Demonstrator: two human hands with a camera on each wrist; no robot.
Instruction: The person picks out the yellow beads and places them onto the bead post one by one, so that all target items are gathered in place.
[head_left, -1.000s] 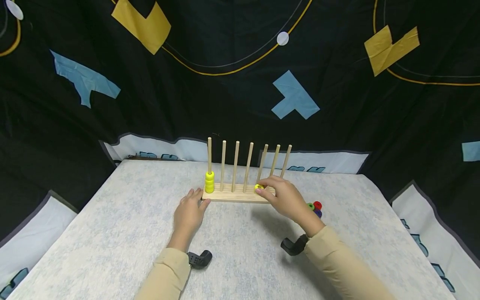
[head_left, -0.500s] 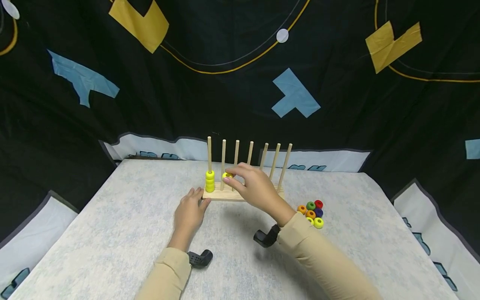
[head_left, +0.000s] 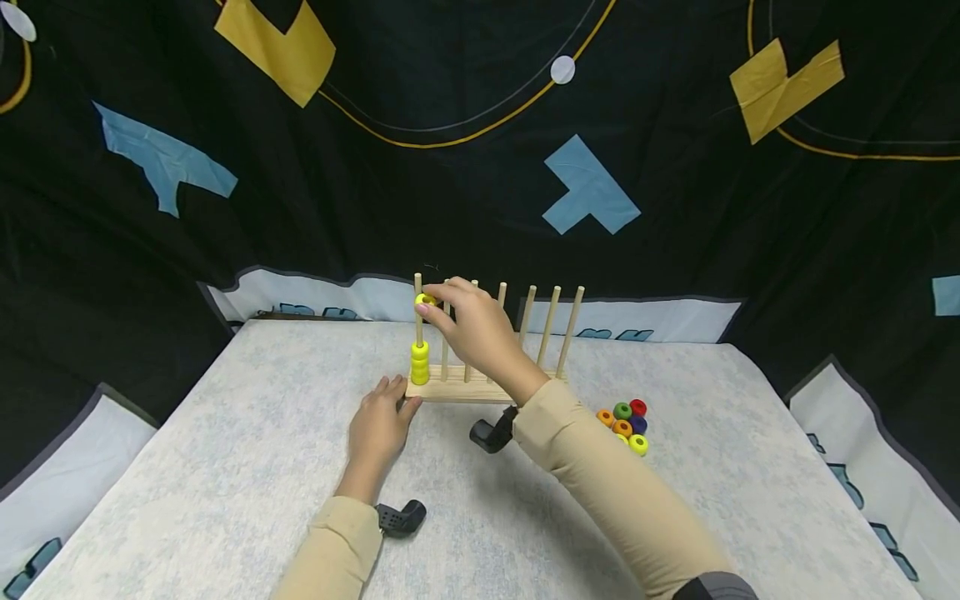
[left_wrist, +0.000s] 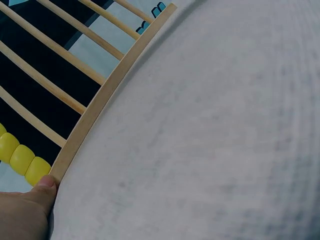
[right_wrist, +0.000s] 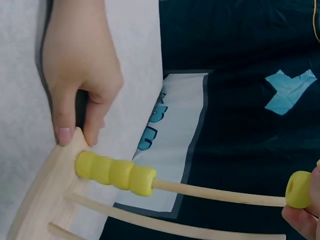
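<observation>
A wooden peg rack (head_left: 459, 390) with several upright pegs stands on the table. Several yellow beads (head_left: 420, 364) are stacked on its leftmost peg (head_left: 419, 327). My left hand (head_left: 377, 427) grips the left end of the rack's base, thumb in front; in the right wrist view the thumb and fingers pinch that corner. My right hand (head_left: 480, 329) pinches another yellow bead (right_wrist: 299, 190) between thumb and fingers, beside the upper part of the leftmost peg. In the right wrist view this bead meets the peg's tip end; whether it is threaded I cannot tell.
To the right of the rack lies a cluster of loose beads, with a red bead (head_left: 637, 407), a green bead (head_left: 622, 412), a blue bead (head_left: 638, 425), orange ones and yellow ones. My right sleeve (head_left: 600, 475) partly covers them. Behind the table hangs a black cloth (head_left: 450, 208).
My right hand has carried the yellow bead leftward and up, from the rack's right half to the leftmost peg. The loose beads came into fuller view. My left hand has stayed put.
</observation>
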